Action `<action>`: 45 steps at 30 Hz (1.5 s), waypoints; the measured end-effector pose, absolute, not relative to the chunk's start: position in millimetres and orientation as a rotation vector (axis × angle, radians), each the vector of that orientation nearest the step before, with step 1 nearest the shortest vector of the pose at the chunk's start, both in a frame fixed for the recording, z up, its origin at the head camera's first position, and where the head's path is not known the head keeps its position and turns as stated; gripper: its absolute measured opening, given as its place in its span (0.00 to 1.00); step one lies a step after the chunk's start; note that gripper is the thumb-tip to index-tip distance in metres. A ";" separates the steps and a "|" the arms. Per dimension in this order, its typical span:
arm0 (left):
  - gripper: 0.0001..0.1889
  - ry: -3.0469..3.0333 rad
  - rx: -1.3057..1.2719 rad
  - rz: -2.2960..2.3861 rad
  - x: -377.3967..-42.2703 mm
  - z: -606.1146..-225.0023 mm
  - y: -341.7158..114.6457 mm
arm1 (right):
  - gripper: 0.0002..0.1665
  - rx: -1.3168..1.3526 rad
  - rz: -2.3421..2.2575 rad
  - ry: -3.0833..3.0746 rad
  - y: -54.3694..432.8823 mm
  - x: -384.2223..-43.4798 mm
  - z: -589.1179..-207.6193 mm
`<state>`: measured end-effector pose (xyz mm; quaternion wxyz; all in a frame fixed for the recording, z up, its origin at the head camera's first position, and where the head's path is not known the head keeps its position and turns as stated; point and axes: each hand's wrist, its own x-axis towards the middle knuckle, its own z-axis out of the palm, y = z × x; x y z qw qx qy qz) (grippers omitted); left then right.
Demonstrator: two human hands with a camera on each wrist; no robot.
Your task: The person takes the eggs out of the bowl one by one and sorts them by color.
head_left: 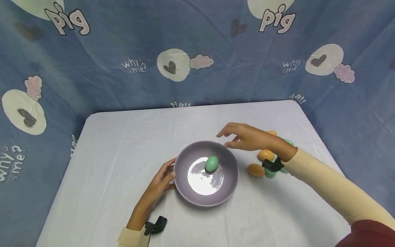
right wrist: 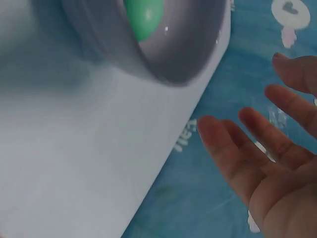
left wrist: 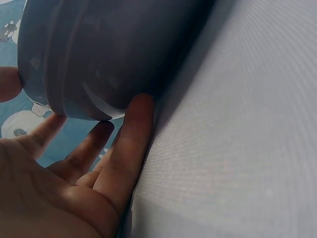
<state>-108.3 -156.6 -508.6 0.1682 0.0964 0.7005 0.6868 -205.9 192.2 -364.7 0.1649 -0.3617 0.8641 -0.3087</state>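
A round purple-grey bowl (head_left: 228, 185) stands on the table with one green egg (head_left: 211, 164) inside. My left hand (head_left: 160, 180) is at the bowl's left side. In the left wrist view its fairly straight, spread fingers (left wrist: 131, 134) touch the bowl's outer wall (left wrist: 99, 64), and the thumb (left wrist: 9, 84) is up near the rim. My right hand (head_left: 242, 137) hovers beside the bowl's upper right rim, fingers loosely bent. Nothing lies between those fingers in the right wrist view, where the hand (right wrist: 277, 173) shows apart from the bowl (right wrist: 114, 44).
Several orange and green eggs lie right of the bowl, partly hidden under my right forearm; an orange egg (head_left: 256, 170) lies nearest the bowl. A white cloth covers the table (head_left: 123, 147). Behind it hangs a blue printed curtain (head_left: 123, 85).
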 end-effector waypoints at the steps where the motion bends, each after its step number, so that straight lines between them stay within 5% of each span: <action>1: 0.28 1.991 0.275 1.956 -108.2 -508.5 -156.4 | 0.21 -1.046 -0.877 2.450 188.7 -205.9 -365.1; 24: 0.28 1.983 0.234 1.929 -107.1 -509.2 -154.8 | 0.19 -1.290 -0.583 2.318 139.7 -212.8 -390.6; 45: 0.28 1.963 0.265 1.948 -108.6 -507.6 -159.0 | 0.19 -1.242 -0.430 2.214 121.4 -210.0 -403.6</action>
